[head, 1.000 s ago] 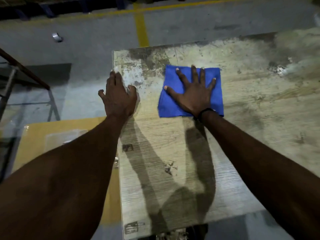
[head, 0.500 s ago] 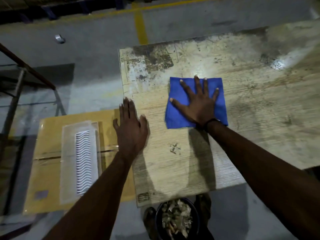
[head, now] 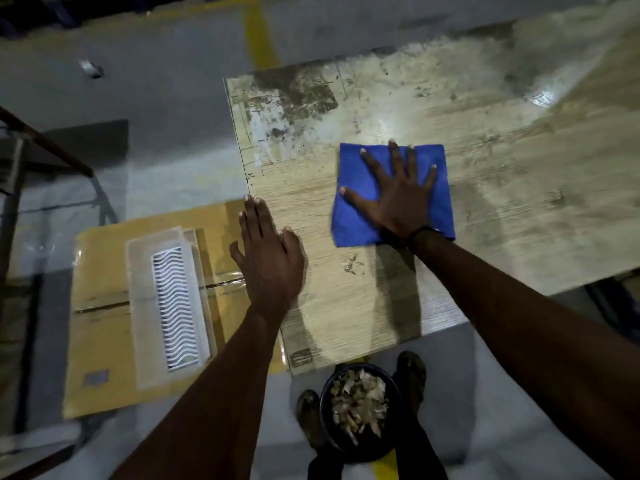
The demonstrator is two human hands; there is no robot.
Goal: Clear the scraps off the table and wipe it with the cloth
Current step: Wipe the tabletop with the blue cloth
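Observation:
A blue cloth (head: 351,225) lies flat on the worn, stained wooden table (head: 485,150), near its left part. My right hand (head: 401,202) presses down on the cloth with palm flat and fingers spread. My left hand (head: 268,258) rests flat on the table's left edge, holding nothing. A dark bowl (head: 325,420) filled with pale scraps (head: 360,400) stands on the floor between my feet, just under the table's near edge. Dark stains mark the far left corner of the tabletop.
A yellow cardboard box (head: 104,341) with a white slotted plastic tray (head: 173,306) on it sits beside the table's left edge. A metal frame (head: 45,143) stands at far left. A small metal object (head: 90,68) lies on the grey floor.
My right hand has drawn the cloth toward me from the far corner. My left hand has slid back along the left edge. The view has dropped, bringing the box, tray and bowl into sight.

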